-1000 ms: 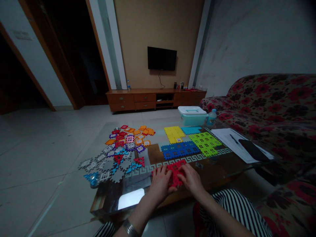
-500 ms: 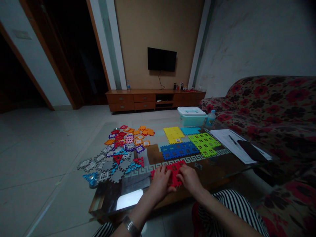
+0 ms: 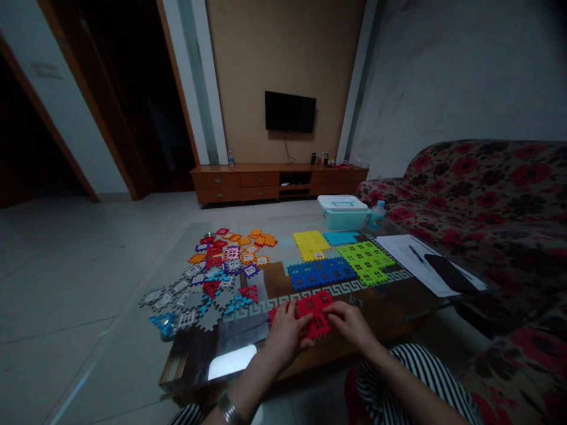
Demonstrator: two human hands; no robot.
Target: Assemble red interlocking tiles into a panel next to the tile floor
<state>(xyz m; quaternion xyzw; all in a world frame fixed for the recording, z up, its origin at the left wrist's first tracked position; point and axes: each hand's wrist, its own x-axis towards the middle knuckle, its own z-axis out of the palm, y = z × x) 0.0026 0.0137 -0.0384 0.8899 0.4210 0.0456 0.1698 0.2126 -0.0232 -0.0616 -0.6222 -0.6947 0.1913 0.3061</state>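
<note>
A patch of joined red puzzle tiles (image 3: 313,311) lies near the front edge of the glass coffee table (image 3: 390,310). My left hand (image 3: 284,332) rests on its left side with the fingers spread flat. My right hand (image 3: 349,320) lies on its right side, fingers stretched over the tiles. Behind the red patch lie joined blue tiles (image 3: 321,272), green tiles (image 3: 365,258), yellow tiles (image 3: 310,242) and a cyan strip (image 3: 341,236). A heap of loose tiles (image 3: 212,268) in grey, orange, purple, red and cyan spreads over the left of the table.
A teal lidded box (image 3: 344,211) and a small bottle (image 3: 377,215) stand at the table's far edge. Papers with a pen (image 3: 419,257) and a dark phone (image 3: 447,273) lie at the right. A flowered sofa (image 3: 491,195) runs along the right; a TV cabinet (image 3: 279,180) is at the far wall.
My hands have spread apart, so more of the red patch shows between them. The view has tilted a little upward.
</note>
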